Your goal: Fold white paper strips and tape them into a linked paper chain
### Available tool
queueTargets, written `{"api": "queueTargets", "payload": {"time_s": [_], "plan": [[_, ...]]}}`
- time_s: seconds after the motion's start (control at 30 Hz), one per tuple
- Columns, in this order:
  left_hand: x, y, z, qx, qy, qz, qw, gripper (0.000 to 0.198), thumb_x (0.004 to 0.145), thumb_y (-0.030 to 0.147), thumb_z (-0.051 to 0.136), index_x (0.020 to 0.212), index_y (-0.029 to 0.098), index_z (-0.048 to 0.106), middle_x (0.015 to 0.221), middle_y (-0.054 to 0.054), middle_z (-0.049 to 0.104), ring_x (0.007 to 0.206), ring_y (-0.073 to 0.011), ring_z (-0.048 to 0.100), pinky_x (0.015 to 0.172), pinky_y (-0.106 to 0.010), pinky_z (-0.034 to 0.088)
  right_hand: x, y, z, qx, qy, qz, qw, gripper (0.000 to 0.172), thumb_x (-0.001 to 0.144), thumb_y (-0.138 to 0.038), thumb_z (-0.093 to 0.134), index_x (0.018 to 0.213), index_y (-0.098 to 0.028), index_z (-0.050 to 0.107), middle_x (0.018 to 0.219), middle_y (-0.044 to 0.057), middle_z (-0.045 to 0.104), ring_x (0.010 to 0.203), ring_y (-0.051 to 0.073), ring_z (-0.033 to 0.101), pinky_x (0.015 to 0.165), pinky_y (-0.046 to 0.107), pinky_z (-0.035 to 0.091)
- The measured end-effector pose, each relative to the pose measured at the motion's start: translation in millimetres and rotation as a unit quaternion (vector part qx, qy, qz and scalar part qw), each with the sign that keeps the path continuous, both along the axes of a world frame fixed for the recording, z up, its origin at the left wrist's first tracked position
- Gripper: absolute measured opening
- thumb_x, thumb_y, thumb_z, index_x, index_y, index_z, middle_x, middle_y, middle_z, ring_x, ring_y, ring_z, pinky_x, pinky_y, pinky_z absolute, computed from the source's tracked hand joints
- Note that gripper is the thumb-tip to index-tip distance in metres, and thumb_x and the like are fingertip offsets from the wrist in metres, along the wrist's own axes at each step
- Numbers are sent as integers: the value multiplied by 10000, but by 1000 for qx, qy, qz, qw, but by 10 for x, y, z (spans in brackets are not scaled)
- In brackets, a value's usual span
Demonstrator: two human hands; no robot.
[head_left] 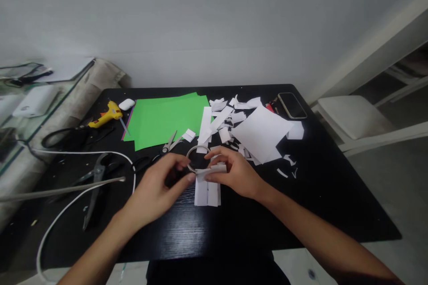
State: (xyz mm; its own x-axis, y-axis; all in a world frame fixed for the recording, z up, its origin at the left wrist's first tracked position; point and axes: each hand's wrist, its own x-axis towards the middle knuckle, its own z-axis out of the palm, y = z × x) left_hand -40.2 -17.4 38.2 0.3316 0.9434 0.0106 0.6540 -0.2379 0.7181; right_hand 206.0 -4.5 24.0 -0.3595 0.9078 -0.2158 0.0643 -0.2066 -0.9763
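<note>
A pale thin ring (pixel 189 153) stands upright between my two hands at the middle of the table. My left hand (pixel 157 187) pinches its left side, with the thumb low near the paper. White folded paper (pixel 201 192) hangs just below the ring, made of strips in layers. The fingers of my right hand (pixel 239 173) are closed on the upper part of this paper, close to the ring's right side. Whether the paper is wrapped around the ring or only touches it, I cannot tell. Scissors (pixel 170 143) lie partly hidden behind my left hand.
Green sheets (pixel 167 118) lie at the back, white scraps (pixel 230 118) and a larger white sheet (pixel 262 131) to their right. A phone (pixel 292 105) rests far right. On the left are a yellow glue gun (pixel 109 116), pliers (pixel 99 171) and a looping white cable (pixel 63 211).
</note>
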Motion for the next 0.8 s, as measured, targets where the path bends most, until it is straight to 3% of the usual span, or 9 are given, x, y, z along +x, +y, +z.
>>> {"api": "queueTargets", "payload": {"time_s": [0.07,0.13,0.27,0.57,0.8], "plan": [[183,8,-2,-43,-79,-25,996,260,986,437,643,1092,205,692,940,-22,712,799,-156,643,727,-273,518,-12,-13,6,-19,30,-16,999,448,705,-270,938,1078,-215,696,845,-24,723,739,143,684,729,300,573],[299,49,-35,-72,-127,-10,989,273,989,451,645,961,188,714,775,5,668,692,-130,598,645,-246,475,-2,-10,6,-38,63,-34,997,410,696,-291,949,1019,-205,712,850,-20,738,750,142,704,736,296,597],[346,166,-125,-120,-220,25,968,284,914,454,731,877,172,723,661,17,654,610,-115,594,583,-221,464,56,24,-34,-77,131,-61,987,348,701,-392,953,902,-177,767,902,16,783,843,166,754,783,304,650],[435,168,-313,-234,-370,33,898,327,879,465,792,905,142,754,765,-49,768,658,-146,703,639,-260,601,33,41,-224,-139,182,-90,969,315,723,-428,949,849,-171,817,827,15,792,730,130,759,721,246,658],[399,171,-385,-265,-414,64,869,333,857,459,827,869,132,762,680,-53,772,575,-131,703,580,-218,596,63,36,-255,-140,164,-71,974,334,695,-404,970,872,-164,820,820,11,790,688,111,749,704,232,646]]}}
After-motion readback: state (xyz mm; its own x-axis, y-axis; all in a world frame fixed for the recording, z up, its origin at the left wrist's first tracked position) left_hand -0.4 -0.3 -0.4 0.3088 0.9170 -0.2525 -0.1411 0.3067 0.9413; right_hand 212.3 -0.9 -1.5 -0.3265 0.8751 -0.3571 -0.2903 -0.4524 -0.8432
